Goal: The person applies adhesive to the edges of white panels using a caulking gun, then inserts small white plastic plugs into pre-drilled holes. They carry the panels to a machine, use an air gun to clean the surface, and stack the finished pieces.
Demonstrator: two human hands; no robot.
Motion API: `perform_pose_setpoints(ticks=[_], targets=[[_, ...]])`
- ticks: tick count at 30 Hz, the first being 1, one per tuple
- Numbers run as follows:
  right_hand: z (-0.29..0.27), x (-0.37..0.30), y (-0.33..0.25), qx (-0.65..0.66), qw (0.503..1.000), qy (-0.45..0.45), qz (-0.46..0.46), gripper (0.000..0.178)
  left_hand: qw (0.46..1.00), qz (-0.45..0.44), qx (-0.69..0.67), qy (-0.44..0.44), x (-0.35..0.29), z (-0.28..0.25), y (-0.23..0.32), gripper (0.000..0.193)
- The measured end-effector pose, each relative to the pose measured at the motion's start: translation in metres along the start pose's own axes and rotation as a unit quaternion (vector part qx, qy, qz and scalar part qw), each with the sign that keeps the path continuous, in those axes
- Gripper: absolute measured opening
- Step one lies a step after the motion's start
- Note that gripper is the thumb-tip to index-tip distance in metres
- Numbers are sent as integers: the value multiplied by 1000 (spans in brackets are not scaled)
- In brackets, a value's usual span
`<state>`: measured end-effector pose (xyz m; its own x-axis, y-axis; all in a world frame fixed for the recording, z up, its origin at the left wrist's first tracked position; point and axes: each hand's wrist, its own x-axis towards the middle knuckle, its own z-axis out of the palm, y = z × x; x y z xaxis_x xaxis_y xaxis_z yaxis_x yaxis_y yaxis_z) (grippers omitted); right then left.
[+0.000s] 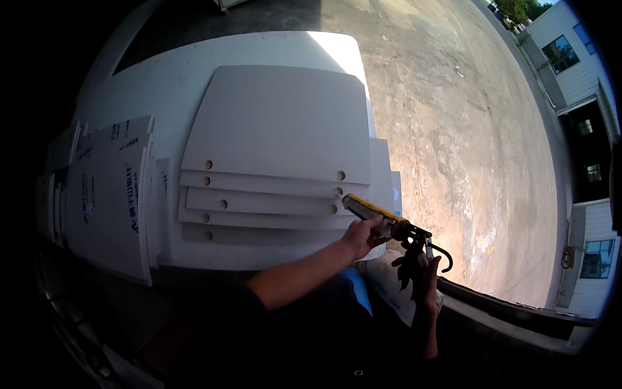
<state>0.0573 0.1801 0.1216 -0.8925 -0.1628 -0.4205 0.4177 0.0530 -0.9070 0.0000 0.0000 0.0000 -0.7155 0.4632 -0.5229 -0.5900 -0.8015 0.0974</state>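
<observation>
A yellow-and-black caulking gun (374, 211) slants over the near right corner of a stack of white panels (278, 120). My left hand (364, 238) is closed around its barrel from below. At the rear end, my right hand (421, 273) grips the handle by the trigger; its fingers look dark and are partly lost in shadow. A bent black rod (446, 256) sticks out behind the gun. The panels are fanned in steps, with round holes along their near edges, such as the hole (341, 176) close to the gun's front end.
A white table (146, 97) carries the stack. More white panels (107, 194) with blue print stand on the left. Beside my right hand lies a pale bag-like thing (385, 275). Concrete floor (466, 162) stretches right toward a building (560, 55) with windows.
</observation>
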Motion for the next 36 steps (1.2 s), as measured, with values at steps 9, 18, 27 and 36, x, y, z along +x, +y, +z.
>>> perform_pose_setpoints(ticks=[9, 18, 27, 36], targets=[[9, -26, -3, -78, 995, 54, 14, 47, 999, -32, 17, 35, -41, 21, 7, 30], [16, -28, 25, -137, 984, 88, 70, 21, 998, -37, -18, 40, -40, -20, -17, 29], [13, -33, 22, -265, 957, 113, 29, 20, 998, -41, -31, 44, -34, -18, -25, 30], [-6, -41, 54, -174, 976, 132, -14, 73, 998, -39, -33, 40, -35, -14, -21, 27]])
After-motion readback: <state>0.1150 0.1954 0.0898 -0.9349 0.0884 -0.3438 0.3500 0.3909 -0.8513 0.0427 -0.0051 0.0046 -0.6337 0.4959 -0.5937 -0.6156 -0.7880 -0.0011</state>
